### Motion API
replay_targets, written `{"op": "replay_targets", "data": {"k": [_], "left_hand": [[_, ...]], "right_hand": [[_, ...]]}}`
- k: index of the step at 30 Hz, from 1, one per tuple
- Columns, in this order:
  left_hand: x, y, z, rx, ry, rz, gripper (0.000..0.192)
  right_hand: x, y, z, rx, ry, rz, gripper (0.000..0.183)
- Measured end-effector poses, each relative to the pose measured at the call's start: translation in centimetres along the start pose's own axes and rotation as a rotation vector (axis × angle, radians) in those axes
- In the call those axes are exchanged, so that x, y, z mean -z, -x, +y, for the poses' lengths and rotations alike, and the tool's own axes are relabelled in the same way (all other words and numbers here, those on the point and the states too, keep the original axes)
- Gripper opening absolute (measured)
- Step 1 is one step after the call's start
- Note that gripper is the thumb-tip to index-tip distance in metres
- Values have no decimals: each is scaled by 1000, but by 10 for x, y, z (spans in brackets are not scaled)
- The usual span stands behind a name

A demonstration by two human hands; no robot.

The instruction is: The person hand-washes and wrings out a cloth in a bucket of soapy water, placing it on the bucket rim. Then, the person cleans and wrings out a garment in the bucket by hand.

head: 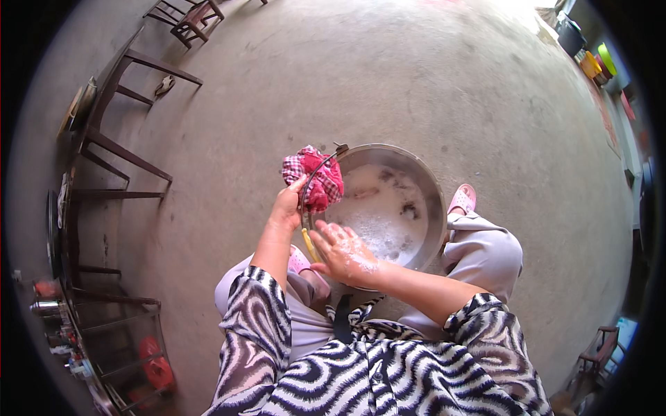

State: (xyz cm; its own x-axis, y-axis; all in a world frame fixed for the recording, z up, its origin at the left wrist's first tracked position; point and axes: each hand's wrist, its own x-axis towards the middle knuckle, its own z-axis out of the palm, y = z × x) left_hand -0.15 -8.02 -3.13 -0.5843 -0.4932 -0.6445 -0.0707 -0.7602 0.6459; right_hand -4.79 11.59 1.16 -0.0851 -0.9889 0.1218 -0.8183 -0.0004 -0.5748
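Note:
A round metal bucket (434,182) with soapy, cloudy water (374,229) stands on the floor between my feet. Dark bits and foam float on the water. My left hand (290,204) holds a bunched red and checked cloth (314,177) at the bucket's left rim, behind the thin wire handle (306,195). A yellow grip (310,245) sits on that handle. My right hand (343,252), wet with suds, is spread flat over the near left rim by the yellow grip and holds nothing.
Dark wooden furniture legs (130,151) line the left side, with a small wooden chair (195,20) beyond. A red plastic bag (156,364) lies low at left. Colourful tubs (606,60) stand at upper right. My feet in pink clogs (463,197) flank the bucket.

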Motion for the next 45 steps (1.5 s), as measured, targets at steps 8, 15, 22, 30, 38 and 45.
{"op": "replay_targets", "data": {"k": [8, 15, 22, 30, 38, 45], "left_hand": [[-13, 4, -29, -562, -1004, 578, 85], [10, -13, -34, -434, -1158, 334, 83], [4, -5, -46, -515, -1044, 549, 86], [-38, 40, -31, -1087, -1050, 571, 64], [-68, 68, -37, -729, -523, 51, 9], [-51, 46, -75, -220, -600, -125, 17]], "right_hand": [[-53, 15, 0, 17, 237, -66, 57], [-70, 16, 7, 18, 283, -100, 51], [-51, -3, 59, -236, -302, -111, 59], [-42, -15, 164, -385, 260, 28, 84], [-27, -23, 179, -766, -358, -274, 32], [105, -37, 125, -797, -667, -218, 32]]}}
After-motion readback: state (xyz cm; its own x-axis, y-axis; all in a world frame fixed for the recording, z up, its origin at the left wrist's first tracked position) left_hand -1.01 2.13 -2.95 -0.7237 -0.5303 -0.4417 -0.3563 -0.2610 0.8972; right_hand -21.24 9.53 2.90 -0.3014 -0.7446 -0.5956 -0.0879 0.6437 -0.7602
